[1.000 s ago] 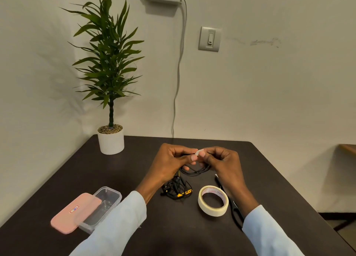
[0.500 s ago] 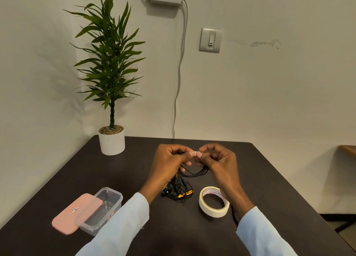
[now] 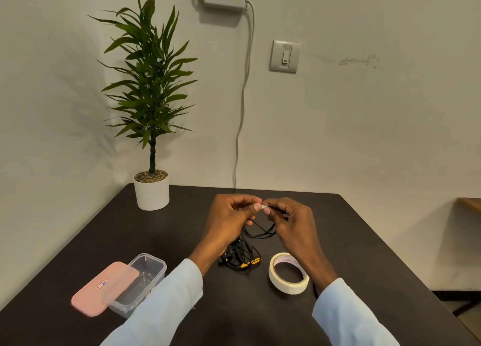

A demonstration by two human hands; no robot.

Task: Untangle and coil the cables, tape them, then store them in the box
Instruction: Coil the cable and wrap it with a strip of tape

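- Over the last second the small strip of tape (image 3: 263,207) goes from standing up between the two hands to being pressed almost flat under the fingertips; only a pale sliver shows now, at the point where the hands meet.
- The left hand (image 3: 229,219) has its thumb and fingers pinched tight on the top of the coiled cable (image 3: 260,232), right at the taped spot.
- The right hand (image 3: 291,222) is likewise pinched on that same spot from the other side, smoothing the strip around the strands.
- The coil hangs below both hands as a dark loop, raised above the middle of the table (image 3: 130,241); I cannot tell whether its lowest part touches the surface.
- My reading: this wrap is nearly closed, so this coil is about ready to be stored.
- The second bundle of cable (image 3: 240,259), black with yellow bits, lies on the table near the front of the coil, just beside the left wrist, and looks loose and untaped.
- The roll of tape (image 3: 289,274) lies flat toward the front right, under the right forearm and unmoved.
- The clear box (image 3: 153,267) sits near the front left corner with its pink lid (image 3: 104,287) resting askew across it, leaving it partly open and apparently empty.
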